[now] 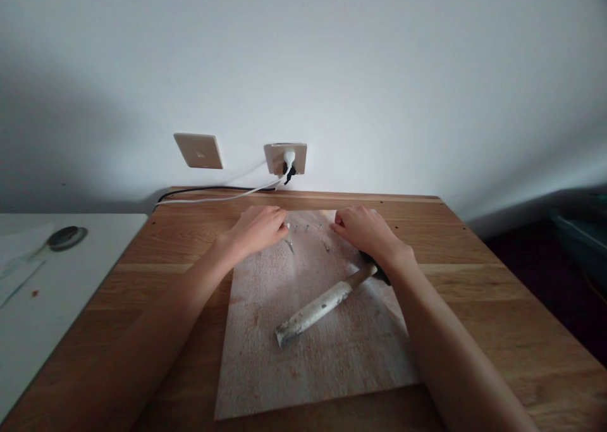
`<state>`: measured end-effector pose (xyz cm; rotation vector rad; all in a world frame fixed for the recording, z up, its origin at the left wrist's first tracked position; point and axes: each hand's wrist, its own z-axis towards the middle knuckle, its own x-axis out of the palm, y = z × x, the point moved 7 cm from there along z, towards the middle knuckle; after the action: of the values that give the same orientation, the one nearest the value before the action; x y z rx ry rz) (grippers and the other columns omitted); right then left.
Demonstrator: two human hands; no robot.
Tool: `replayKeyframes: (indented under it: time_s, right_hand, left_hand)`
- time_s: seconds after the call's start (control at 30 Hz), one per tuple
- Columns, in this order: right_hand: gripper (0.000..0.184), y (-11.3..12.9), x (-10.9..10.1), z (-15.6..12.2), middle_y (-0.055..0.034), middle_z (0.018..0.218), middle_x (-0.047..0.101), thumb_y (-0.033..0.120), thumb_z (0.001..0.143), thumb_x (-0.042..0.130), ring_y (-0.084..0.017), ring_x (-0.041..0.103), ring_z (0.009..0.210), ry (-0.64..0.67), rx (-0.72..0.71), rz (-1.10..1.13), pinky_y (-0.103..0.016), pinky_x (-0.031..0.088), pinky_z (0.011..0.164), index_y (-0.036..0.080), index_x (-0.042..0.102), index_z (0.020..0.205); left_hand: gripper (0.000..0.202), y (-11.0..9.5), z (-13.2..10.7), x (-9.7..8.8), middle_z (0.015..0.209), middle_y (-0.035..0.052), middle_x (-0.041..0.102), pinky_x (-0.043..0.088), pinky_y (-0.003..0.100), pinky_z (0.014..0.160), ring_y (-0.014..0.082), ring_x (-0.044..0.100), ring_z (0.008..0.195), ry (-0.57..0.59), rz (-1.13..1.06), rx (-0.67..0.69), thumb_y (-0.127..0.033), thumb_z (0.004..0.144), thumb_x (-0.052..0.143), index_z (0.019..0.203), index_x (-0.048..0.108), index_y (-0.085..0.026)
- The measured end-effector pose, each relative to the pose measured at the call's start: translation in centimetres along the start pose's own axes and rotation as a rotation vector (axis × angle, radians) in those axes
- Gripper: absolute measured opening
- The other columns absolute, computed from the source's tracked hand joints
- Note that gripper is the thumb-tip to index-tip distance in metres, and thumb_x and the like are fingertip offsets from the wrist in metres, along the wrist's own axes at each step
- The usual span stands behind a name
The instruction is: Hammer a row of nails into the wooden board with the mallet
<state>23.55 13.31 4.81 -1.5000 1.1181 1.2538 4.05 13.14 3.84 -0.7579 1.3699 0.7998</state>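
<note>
A pale, worn wooden board (265, 356) lies flat on a wooden table. My left hand (263, 226) rests at its far left corner, fingers curled closed. At the far right part of the board is my right hand (359, 226), also closed in a fist. What either hand may hold is hidden by the fingers. Between them several small nails stand or lie on the board, among them one nail (290, 247) near my left hand and another nail (326, 246) near my right. A hammer (322, 305) lies diagonally across the board, its dark head partly covered by my right wrist.
Beyond the wooden table (455, 293) rises a white wall with a socket (301, 157) holding plugs, and a second wall plate (199, 150). White and black cables (213, 198) run along the table's back edge. On a white surface at left sits a dark roll of tape (64, 238).
</note>
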Motion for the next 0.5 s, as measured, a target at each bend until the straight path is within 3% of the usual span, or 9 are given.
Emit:
replayKeyframes:
  time_s: [0.33, 0.5]
  right_hand:
    - [0.031, 0.14, 0.10, 0.12, -0.0184, 0.107, 0.081, 0.023, 0.102, 0.051, -0.033, 0.077, 0.104, -0.009, 0.004, 0.007, -0.039, 0.054, 0.088, 0.015, 0.080, 0.105]
    - [0.028, 0.25, 0.12, 0.13, -0.0158, 0.109, 0.081, 0.019, 0.097, 0.054, -0.031, 0.076, 0.105, -0.013, -0.012, 0.049, -0.036, 0.053, 0.086, 0.018, 0.080, 0.108]
  left_hand:
    - [0.026, 0.11, 0.07, -0.46, 0.097, 0.0104, 0.079, 0.050, 0.031, 0.071, 0.0258, 0.074, 0.088, -0.024, -0.025, -0.032, -0.025, 0.100, 0.051, 0.088, 0.072, -0.016]
    - [0.018, 0.66, 0.16, -0.06, 0.095, 0.0069, 0.078, 0.047, 0.030, 0.071, 0.0232, 0.072, 0.086, -0.012, -0.153, 0.074, -0.023, 0.096, 0.055, 0.089, 0.071, -0.018]
